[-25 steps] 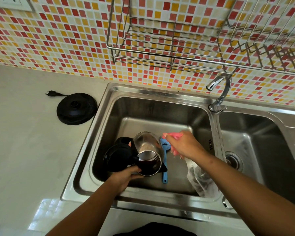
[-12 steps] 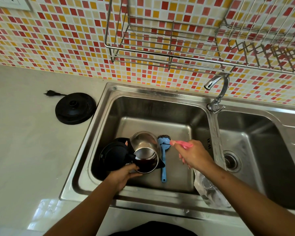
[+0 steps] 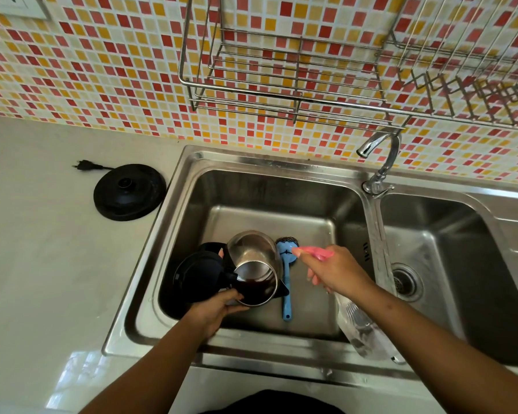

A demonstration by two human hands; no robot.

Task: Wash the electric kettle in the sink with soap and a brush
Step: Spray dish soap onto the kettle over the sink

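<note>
The steel electric kettle (image 3: pixel 253 258) lies tilted in the left sink basin (image 3: pixel 281 198), its mouth toward me and its black lid (image 3: pixel 199 274) hanging open to the left. My left hand (image 3: pixel 219 306) grips the kettle at its near rim and handle. A blue long-handled brush (image 3: pixel 286 282) lies on the basin floor just right of the kettle. My right hand (image 3: pixel 337 271) holds a clear spray bottle (image 3: pixel 362 327) with a pink nozzle (image 3: pixel 313 251), which points left at the kettle from just above the brush head.
The black kettle base (image 3: pixel 129 191) with its plug (image 3: pixel 86 165) sits on the white counter left of the sink. The tap (image 3: pixel 380 162) stands between the basins. The right basin has a drain (image 3: pixel 405 282). A wire dish rack (image 3: pixel 281 70) hangs on the tiled wall.
My right hand with the spray bottle has drawn back to the right, away from the kettle mouth, uncovering the brush head. The kettle and left hand have barely moved.
</note>
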